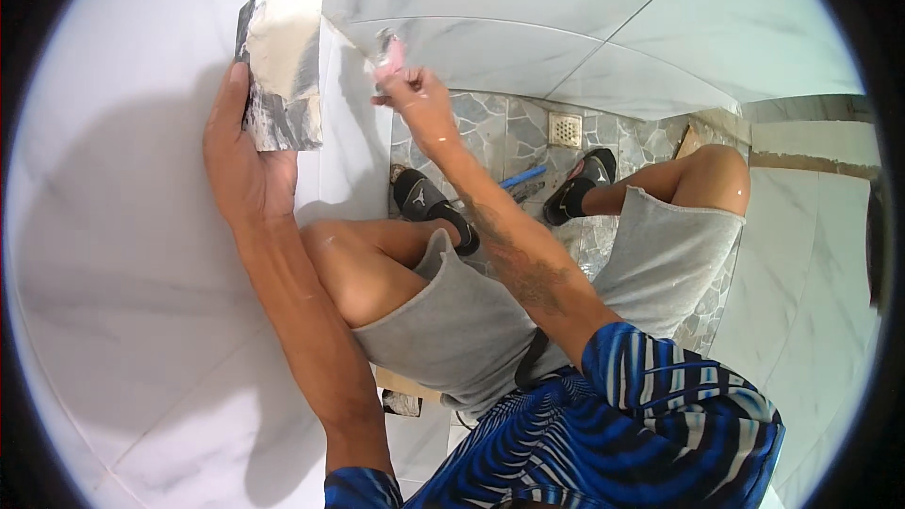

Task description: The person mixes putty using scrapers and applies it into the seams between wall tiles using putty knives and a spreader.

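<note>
Left grip (247,155) under grout board (283,57), right grip (415,94) pinching pink tool (389,55)

The white wall (123,254) on the left is bare, so there is lots of room there. The bent knees (368,273) and black sandals (424,200) crowd the small stone floor (490,132) near the drain (566,129).

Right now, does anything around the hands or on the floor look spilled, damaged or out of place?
Nothing looks damaged. The left hand holds a flat board smeared with pale paste; the right hand presses a small pink tool at the wall-tile joint. A blue tool lies loose on the stone floor between the sandals.
</note>
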### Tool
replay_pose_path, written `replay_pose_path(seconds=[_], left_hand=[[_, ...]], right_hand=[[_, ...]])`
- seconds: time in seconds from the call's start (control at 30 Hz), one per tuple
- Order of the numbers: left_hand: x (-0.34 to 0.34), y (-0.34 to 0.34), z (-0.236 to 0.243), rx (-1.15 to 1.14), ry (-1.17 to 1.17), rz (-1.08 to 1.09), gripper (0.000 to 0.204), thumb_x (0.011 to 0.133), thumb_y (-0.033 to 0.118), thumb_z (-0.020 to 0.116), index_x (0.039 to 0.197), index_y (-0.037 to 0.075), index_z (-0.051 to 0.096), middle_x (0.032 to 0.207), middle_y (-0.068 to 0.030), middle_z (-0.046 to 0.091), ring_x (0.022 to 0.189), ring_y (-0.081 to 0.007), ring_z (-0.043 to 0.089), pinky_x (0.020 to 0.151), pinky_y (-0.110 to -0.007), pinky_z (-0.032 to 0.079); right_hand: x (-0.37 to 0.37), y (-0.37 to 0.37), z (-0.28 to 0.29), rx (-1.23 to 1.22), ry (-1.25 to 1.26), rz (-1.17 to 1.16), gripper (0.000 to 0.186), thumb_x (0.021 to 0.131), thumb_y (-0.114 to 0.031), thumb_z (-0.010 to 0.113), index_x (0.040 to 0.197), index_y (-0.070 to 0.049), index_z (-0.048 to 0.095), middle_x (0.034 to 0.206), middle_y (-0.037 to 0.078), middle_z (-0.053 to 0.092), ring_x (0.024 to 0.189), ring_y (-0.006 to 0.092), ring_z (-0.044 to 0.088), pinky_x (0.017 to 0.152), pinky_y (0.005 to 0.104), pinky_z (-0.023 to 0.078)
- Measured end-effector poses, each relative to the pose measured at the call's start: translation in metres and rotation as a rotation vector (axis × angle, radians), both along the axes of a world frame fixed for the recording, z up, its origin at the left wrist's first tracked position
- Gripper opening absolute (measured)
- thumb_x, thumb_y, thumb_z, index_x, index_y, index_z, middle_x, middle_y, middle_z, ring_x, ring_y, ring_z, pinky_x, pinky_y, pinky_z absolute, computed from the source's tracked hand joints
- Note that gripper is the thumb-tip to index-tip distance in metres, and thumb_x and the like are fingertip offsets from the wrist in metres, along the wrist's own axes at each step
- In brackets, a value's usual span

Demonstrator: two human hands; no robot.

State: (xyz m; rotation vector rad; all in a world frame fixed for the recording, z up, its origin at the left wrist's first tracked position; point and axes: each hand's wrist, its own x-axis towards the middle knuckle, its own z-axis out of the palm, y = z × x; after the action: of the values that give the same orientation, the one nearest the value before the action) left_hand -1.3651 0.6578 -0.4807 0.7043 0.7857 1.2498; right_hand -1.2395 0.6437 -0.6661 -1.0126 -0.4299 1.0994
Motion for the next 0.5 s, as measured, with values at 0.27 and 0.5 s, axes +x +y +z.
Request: replay_pose_path(seconds=[0.27,0.5], left_hand=[[0.004,-0.006,0.006,0.008,-0.001,0.044,0.03,0.098,0.011,0.052,0.118,-0.011,0.054,0.113,-0.0154,0.061,0.1,-0.0217,0.062,0.084,-0.033,0.055],[-0.005,0.002,0.001,0.015,0.017,0.007,0.028,0.098,0.01,0.048,0.117,-0.009,0.054,0.112,-0.0136,0.062,0.102,-0.0206,0.061,0.087,-0.034,0.052]], right_hand=[[0.029,-0.041,-0.003,0.249,0.713,0.176,0.058,0.092,-0.038,0.058,0.126,0.008,0.045,0.119,0.027,0.057,0.104,0.0408,0.061,0.082,0.0404,0.055],[0.052,-0.055,0.001,0.227,0.662,0.371,0.06,0.097,-0.039,0.048,0.135,0.007,0.037,0.122,0.026,0.057,0.102,0.0402,0.062,0.065,0.0379,0.05]])
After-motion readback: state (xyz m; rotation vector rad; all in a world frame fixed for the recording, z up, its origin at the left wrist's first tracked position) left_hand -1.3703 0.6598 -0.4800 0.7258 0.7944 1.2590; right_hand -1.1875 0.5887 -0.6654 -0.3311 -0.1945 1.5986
